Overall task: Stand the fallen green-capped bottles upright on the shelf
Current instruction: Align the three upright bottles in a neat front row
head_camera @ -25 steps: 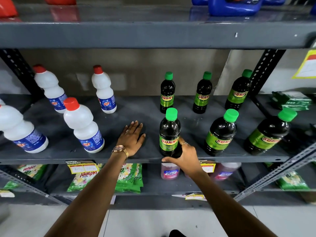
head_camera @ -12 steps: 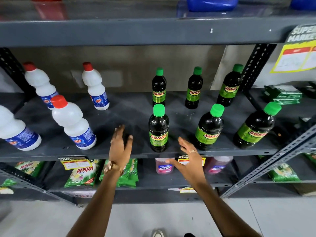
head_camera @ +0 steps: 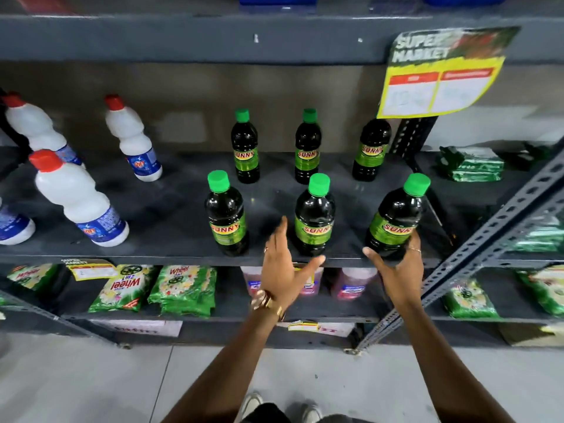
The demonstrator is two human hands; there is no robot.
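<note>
item: green-capped bottles (head_camera: 314, 215), six in view, all standing upright on the middle shelf (head_camera: 171, 221), three along the front edge and three in a back row. none is lying down that i can make out.

handling, as i am judging it: each bottle is looking full of dark liquid, so moderately heavy and bottom-weighted; the plastic wall is probably stiff enough to take a firm squeeze; the glossy surface may be slippery. i am reckoning the best hold is around the labelled belly, below the shoulder, not on the narrow neck.

appearance: dark, near-black body, bright green screw cap, green label with a yellow and red "sunny" band. the front right bottle (head_camera: 396, 221) is showing a slight lean, which may be the wide lens.

hands: my right hand (head_camera: 396, 270) is sitting at the base of the front right bottle, fingers (head_camera: 413, 242) spread wide and curling at its side, thumb apart on the left; i cannot tell whether it is gripping. my left hand (head_camera: 282, 264) is hanging open, holding nothing, between the front left and front middle bottles.

surroundings: white red-capped bottles (head_camera: 79, 203) are standing well apart to the left; green detergent packets (head_camera: 183, 288) are lying on the shelf below.
</note>
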